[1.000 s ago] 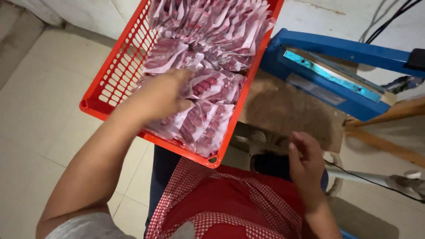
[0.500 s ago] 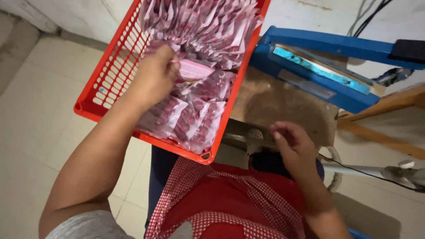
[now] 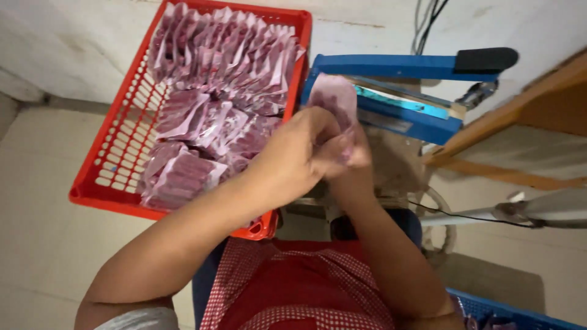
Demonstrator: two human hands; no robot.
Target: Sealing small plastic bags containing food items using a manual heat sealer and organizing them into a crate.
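Half a second ago your left hand [image 3: 293,153] was down in the red basket [image 3: 116,171], fingers on a pink packet among the heap, while your right hand [image 3: 354,159] hung open and empty over your lap. Now both hands have come together in front of you, to the right of the basket, and one pink packet [image 3: 333,98] has left the heap and stands upright above your knuckles, in front of the blue heat sealer [image 3: 397,91]. Your left grip is curled closed around the packet's lower end, fingers bent tight with the thumb side pressing in. Your right grip sits just behind and under the left, fingers folded in against the same lower end, though the left hand covers most of it and you cannot see exactly where its fingertips land. The two hands touch each other. The packet's upper half shows free of the fingers, and it overlaps the sealer's lower jaw in this view; whether it touches it cannot be told. The remaining packets [image 3: 208,122] lie piled in the basket, well clear of both hands. The sealer's arm stands raised.
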